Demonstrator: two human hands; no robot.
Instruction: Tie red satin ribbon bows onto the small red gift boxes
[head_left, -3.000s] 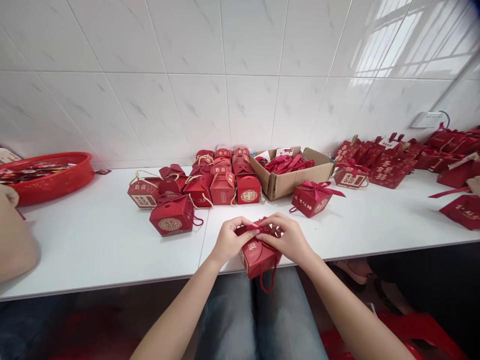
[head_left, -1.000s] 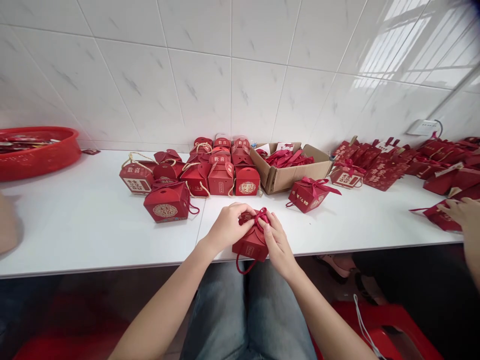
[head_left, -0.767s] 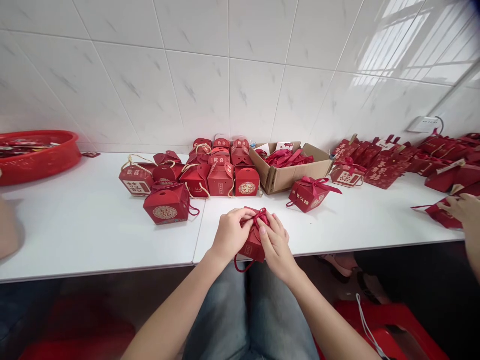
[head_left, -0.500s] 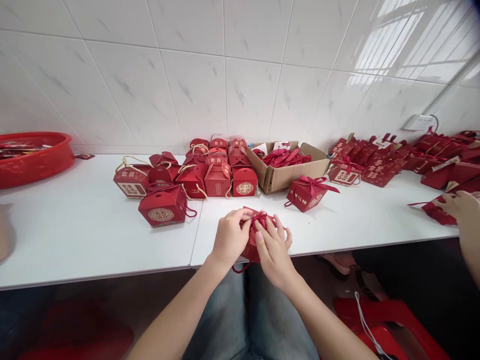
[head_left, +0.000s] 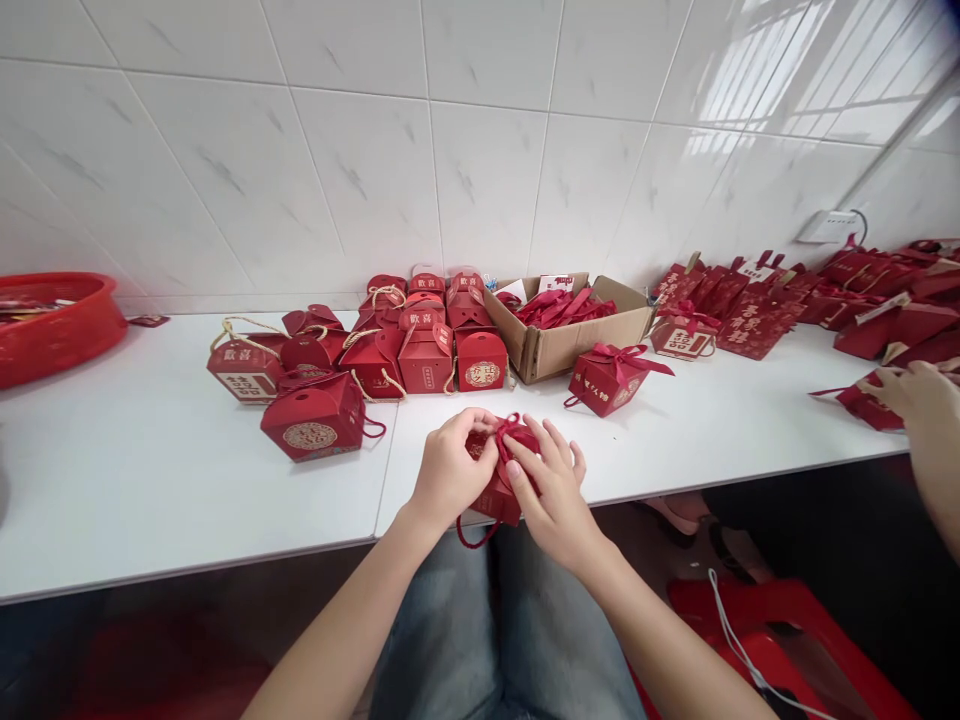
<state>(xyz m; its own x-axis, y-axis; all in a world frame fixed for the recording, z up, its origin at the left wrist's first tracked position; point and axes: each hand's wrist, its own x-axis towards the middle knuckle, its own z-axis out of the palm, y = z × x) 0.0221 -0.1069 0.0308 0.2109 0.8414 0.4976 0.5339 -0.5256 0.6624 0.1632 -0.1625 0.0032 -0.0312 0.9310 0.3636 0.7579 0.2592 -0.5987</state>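
A small red gift box (head_left: 497,500) rests at the table's front edge, a red cord loop hanging off its near side. On top of it is a looped red ribbon (head_left: 513,420). My left hand (head_left: 450,462) is closed at the box's left, thumb and fingertips pinching the ribbon. From the right, my right hand (head_left: 553,490) has its thumb and index finger on the ribbon, while its other fingers are raised and spread over the box. My fingers partly hide the knot and the box top.
Several red gift boxes (head_left: 313,420) stand to the left. Behind my hands sits a cardboard box (head_left: 540,352) of red ribbons; a bowed box (head_left: 604,382) is beside it. A red basin (head_left: 60,335) is far left. At right, another person's hand (head_left: 926,405) touches a red box.
The view has shifted slightly. My right hand's fingers have lifted and spread a little from the ribbon, and the box top shows more. My left hand keeps its pinch.
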